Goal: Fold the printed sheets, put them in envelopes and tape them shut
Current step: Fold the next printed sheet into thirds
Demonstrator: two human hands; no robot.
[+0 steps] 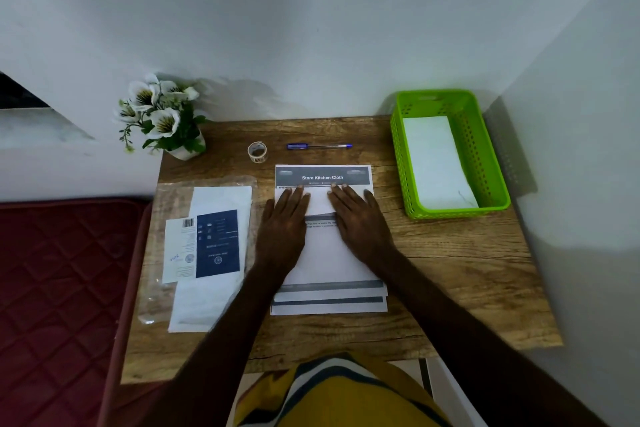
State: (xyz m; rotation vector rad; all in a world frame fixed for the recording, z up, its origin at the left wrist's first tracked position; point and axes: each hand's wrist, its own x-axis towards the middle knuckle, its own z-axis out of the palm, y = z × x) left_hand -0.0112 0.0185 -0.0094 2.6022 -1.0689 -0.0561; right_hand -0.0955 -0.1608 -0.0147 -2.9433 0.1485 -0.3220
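Note:
A stack of printed sheets [329,302] lies in the middle of the wooden table [450,270]. The top sheet [323,253] is folded up from its near edge, and its printed header "Store Kitchen Cloth" shows beyond the fold. My left hand [282,229] and my right hand [360,222] lie flat on the folded part, fingers straight, fingertips at its far edge. To the left is a clear plastic pack of white envelopes [211,253] with a dark blue label. A roll of tape [257,151] stands behind the sheets.
A blue pen [318,146] lies at the back of the table. A green plastic basket [450,152] at the back right holds a white envelope [438,163]. A pot of white flowers [162,116] stands at the back left. A dark red mattress [59,288] borders the table's left side.

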